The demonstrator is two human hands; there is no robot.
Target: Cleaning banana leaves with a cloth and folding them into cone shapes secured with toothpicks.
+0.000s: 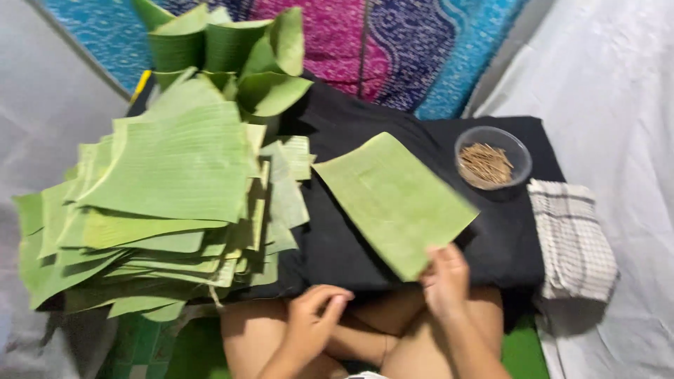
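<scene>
The person sat cross-legged, bare knees nearest. The left hand (312,319) hovered loosely curled over the left knee, fingers bent and holding nothing. The right hand (444,281) pinched the near corner of a single leaf (393,200) between thumb and fingers. That leaf was a flat, roughly rectangular cut of banana leaf, pale green and finely ribbed, lying aslant on the middle of a black cloth (351,245) that covered a low table.

To the left sat a thick stack (161,203) of similar cut leaves, their edges uneven and fanning out past the table's side. At the right edge a folded checked towel (572,242), white with grey lines, draped off the cloth. Further back on the right stood a small clear round bowl (493,158) holding thin brown sticks. Behind the stack, several leaves rolled into cones (225,45) stood nested together.

Smooth white sheeting lay to both sides. At the far end lay a patterned fabric (393,42) in blue, magenta and purple. A patch of green floor showed near the knees.
</scene>
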